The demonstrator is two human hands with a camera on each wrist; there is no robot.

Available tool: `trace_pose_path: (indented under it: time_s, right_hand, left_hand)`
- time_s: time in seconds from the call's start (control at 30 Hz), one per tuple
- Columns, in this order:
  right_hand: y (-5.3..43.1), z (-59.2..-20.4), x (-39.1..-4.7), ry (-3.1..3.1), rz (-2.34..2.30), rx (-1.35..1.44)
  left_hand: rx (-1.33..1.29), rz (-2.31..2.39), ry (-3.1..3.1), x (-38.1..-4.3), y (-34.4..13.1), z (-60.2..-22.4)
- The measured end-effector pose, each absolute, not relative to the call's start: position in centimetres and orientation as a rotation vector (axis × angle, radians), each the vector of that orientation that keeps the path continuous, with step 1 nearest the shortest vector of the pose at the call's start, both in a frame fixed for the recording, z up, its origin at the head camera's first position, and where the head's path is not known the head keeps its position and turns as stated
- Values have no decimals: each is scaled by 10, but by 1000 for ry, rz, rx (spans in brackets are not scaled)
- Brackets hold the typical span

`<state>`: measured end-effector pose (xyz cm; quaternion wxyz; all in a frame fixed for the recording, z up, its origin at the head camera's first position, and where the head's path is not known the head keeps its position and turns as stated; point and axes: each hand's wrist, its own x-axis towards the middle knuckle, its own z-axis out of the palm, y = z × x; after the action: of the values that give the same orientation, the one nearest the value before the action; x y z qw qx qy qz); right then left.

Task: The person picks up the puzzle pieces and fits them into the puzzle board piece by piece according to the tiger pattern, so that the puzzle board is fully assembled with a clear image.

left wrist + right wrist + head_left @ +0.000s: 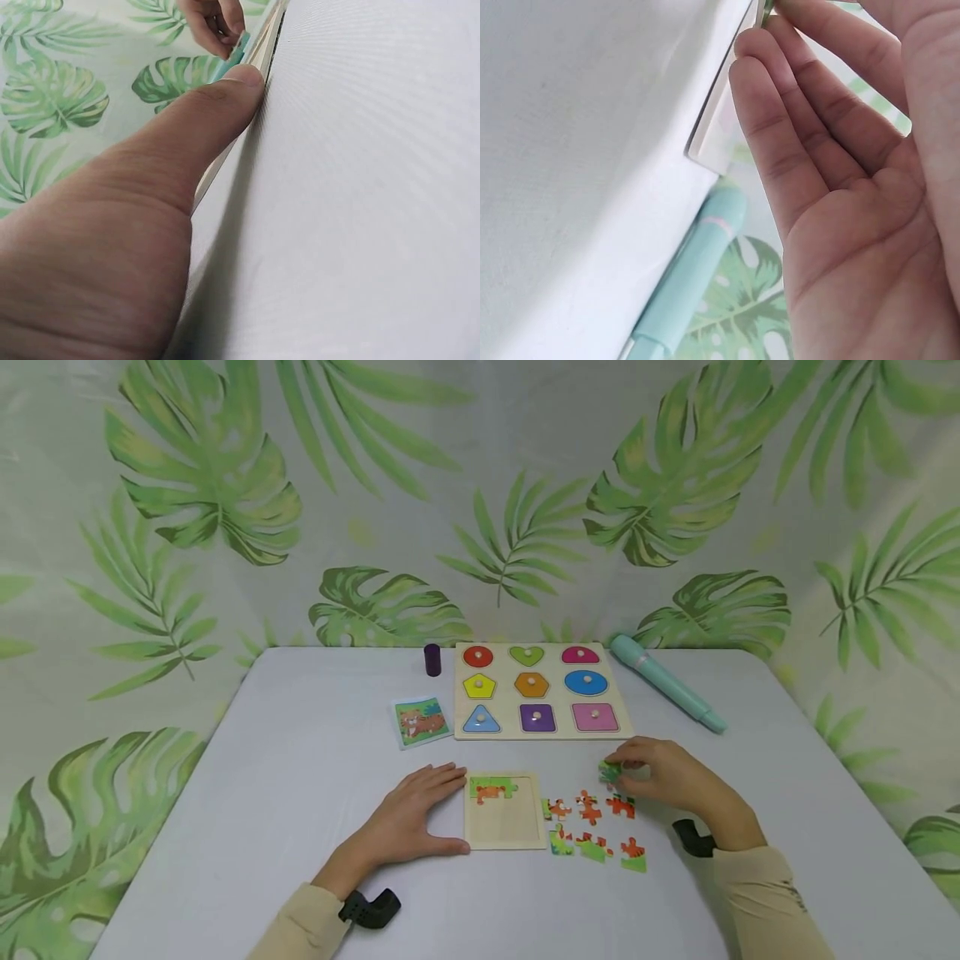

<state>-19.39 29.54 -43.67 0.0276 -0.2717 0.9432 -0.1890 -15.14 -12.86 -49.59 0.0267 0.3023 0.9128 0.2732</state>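
Observation:
My left hand [408,820] lies on the table with fingers straight, fingertips and thumb touching the left edge of a square wooden puzzle tray [504,827]. In the tray's upper left, a few joined jigsaw pieces [491,789] show green and an orange animal. Between thumb and fingertips my right hand [667,777] pinches a green jigsaw piece [609,772], above the loose pieces. Several loose orange and green jigsaw pieces [589,810] are spread just right of the tray. The right wrist view shows the right palm [855,247], with the held piece mostly hidden.
Behind the tray lies a wooden shape board [502,733] with knobbed colored shapes. A picture card [422,722] and a dark purple cylinder [432,660] are left of it. A teal tube-shaped object [667,683] lies at the back right. A leaf-print backdrop [525,527] stands behind.

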Motion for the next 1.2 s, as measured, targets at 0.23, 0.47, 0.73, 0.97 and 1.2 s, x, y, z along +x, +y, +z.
trace_pose_path:
  time_s: [0.23,0.47,0.73,0.97,1.2]
  right_hand:
    - [290,-434,-194,2919,-604,-838]
    - [284,-427,-192,2936,-634,-866]
    - [273,-419,-195,2908,-643,-852]
    - [265,-418,-197,2896,-633,-861]
    - [258,-417,-196,2890,-649,-860]
  left_hand:
    - [936,847,2814,-150,-130,-493]
    - [934,849,2814,-151,-129,-494]
    - [926,846,2822,-150,-128,-495]
    - [926,831,2827,-150,-128,-496]
    - [929,838,2817,-149,-128,-493]
